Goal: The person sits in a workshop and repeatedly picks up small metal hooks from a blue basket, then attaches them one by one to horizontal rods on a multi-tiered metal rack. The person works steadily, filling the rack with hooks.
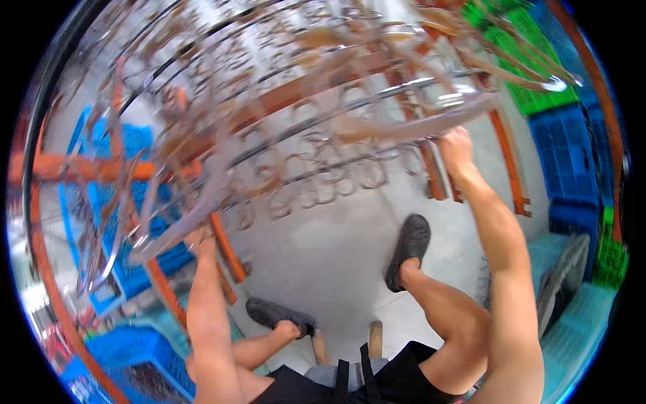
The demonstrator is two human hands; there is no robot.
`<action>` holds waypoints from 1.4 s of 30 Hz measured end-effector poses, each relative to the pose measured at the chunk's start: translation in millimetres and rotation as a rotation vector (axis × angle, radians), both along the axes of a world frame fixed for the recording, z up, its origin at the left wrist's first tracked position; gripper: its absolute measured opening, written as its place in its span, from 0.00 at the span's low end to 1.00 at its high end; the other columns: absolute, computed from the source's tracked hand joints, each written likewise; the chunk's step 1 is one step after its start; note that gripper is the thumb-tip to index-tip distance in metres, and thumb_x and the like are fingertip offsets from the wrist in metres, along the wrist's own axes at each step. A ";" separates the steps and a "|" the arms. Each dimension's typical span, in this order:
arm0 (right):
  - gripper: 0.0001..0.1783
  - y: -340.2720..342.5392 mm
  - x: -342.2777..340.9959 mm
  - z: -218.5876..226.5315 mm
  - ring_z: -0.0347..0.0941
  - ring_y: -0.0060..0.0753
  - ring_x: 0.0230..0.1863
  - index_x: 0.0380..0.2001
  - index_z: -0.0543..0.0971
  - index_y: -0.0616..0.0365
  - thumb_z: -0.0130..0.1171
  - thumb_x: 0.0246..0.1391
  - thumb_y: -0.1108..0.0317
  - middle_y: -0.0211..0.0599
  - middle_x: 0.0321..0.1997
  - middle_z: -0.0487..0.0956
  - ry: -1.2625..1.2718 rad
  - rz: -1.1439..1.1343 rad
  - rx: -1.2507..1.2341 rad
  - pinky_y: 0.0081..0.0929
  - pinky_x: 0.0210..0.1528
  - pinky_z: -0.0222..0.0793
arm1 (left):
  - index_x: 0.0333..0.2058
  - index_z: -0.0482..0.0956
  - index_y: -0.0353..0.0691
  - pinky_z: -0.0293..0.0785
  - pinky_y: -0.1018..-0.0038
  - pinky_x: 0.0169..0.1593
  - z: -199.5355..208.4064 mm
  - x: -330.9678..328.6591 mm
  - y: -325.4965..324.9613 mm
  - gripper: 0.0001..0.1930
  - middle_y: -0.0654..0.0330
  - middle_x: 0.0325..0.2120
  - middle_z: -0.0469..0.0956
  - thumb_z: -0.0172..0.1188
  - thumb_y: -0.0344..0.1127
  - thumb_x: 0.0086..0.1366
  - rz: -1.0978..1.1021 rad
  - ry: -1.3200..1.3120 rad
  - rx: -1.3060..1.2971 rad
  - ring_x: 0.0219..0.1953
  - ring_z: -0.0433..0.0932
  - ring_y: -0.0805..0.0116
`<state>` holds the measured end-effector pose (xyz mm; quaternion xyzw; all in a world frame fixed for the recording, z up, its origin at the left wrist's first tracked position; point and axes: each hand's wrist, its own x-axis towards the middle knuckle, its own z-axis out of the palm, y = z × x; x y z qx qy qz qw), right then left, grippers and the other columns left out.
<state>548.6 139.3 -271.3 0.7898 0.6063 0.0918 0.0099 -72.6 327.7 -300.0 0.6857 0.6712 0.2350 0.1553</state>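
Note:
My left hand (200, 237) is raised at the near left end of the rack, its fingers curled and smeared by motion. My right hand (457, 149) is closed at the right end, beside an orange upright. What either hand grips is hidden or blurred. Thin dark rods (279, 146) cross in front of me, with many brownish, glossy loops (323, 191) hanging from them in rows. A pale, blurred strip (188, 219) passes close above my left hand; a similar curved strip (417, 126) lies just above my right hand.
Orange bars (509, 161) frame the rack. Blue crates (568, 158) and a green crate (531, 60) stand at the right, more blue crates (128, 347) at the left. My feet in black clogs (408, 249) rest on the pale grey floor (336, 269) beneath.

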 end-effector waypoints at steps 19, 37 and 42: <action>0.16 -77.7 -51.3 32.9 0.75 0.46 0.45 0.40 0.78 0.56 0.50 0.48 0.65 0.45 0.43 0.77 0.447 -0.194 -0.648 0.41 0.45 0.71 | 0.31 0.80 0.35 0.61 0.82 0.16 125.2 70.5 -271.2 0.09 0.67 0.15 0.72 0.62 0.36 0.59 0.211 -0.624 -0.595 0.14 0.67 0.82; 0.20 -208.3 -307.7 600.7 0.74 0.52 0.39 0.45 0.75 0.59 0.48 0.60 0.55 0.48 0.37 0.77 0.534 0.902 0.144 0.41 0.41 0.71 | 0.26 0.77 0.40 0.73 0.77 0.31 680.7 -76.9 -332.1 0.03 0.60 0.24 0.78 0.61 0.24 0.53 -0.627 -0.041 1.180 0.25 0.77 0.67; 0.13 -224.8 -348.6 727.1 0.74 0.43 0.27 0.42 0.76 0.60 0.57 0.52 0.68 0.42 0.24 0.74 0.352 1.171 0.651 0.34 0.30 0.71 | 0.37 0.73 0.34 0.62 0.82 0.25 843.3 -67.0 -257.2 0.06 0.66 0.20 0.70 0.49 0.30 0.66 -0.596 -0.531 1.418 0.21 0.66 0.81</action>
